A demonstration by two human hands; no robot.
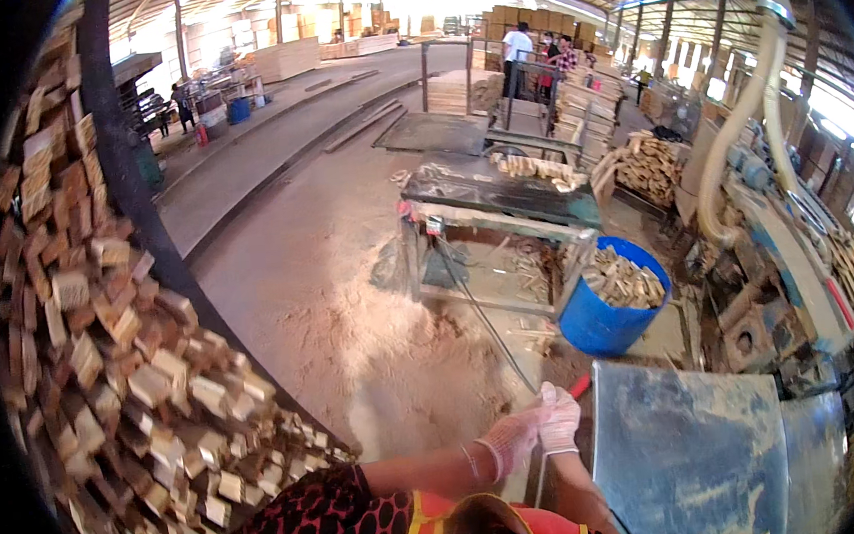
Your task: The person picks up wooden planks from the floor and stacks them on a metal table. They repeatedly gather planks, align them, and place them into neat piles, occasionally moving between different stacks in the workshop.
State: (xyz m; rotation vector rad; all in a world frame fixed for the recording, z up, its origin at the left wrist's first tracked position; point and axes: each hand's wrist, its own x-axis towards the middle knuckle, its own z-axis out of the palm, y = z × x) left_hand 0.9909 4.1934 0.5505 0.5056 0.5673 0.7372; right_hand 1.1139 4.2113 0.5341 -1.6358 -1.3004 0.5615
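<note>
My two hands meet in front of me, just left of a grey metal tabletop. Both wear whitish knit gloves. My left hand reaches across from the left, its fingers curled in against my right hand. My right hand points upward, fingers bent together. Anything between them is hidden. A red, rounded bar-like piece shows beside my right hand at the tabletop's corner; whether it is touched I cannot tell. A dark cable runs down toward the hands from a workbench.
At the left rises a large heap of wood blocks behind a dark edge. A blue barrel full of wood offcuts stands ahead, beside a workbench. Machinery with hoses fills the right. Sawdust covers the floor. Several people stand farther off.
</note>
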